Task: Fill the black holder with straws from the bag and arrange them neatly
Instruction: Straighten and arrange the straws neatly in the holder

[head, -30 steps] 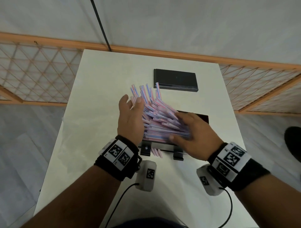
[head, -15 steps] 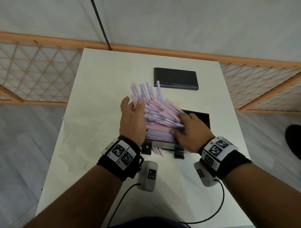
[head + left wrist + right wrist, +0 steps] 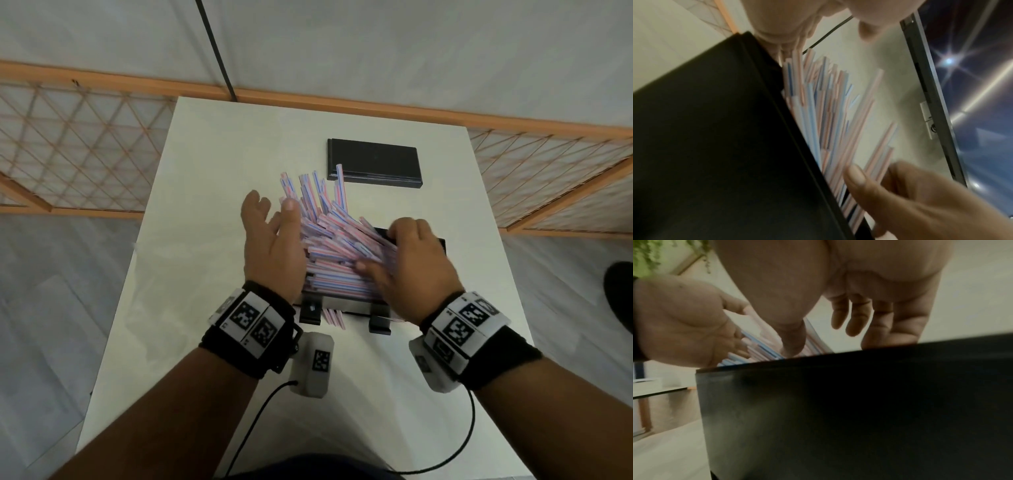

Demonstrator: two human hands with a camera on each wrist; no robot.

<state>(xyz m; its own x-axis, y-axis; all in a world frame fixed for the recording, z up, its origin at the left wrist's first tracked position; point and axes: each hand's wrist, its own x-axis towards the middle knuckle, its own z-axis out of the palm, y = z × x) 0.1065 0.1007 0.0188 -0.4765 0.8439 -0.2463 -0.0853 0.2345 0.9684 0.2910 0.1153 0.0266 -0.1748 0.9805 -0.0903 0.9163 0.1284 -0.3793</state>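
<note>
We seem to be in a sparse indoor room set up for recording, not a home: a plain white surface [image 3: 212,192] stands by a bare grey wall [image 3: 376,44], an orange lattice fence [image 3: 78,144] around it, pale plank floor [image 3: 61,308] below, and tagged wristbands [image 3: 251,323] with cabled cameras.

A white table [image 3: 212,178] stands against a pale grey wall [image 3: 376,44] with an orange wooden rail [image 3: 342,99] and lattice panels [image 3: 78,144] along its foot. The floor [image 3: 51,291] is grey. Blurred green foliage [image 3: 649,254], perhaps a plant, hangs nearby.
</note>
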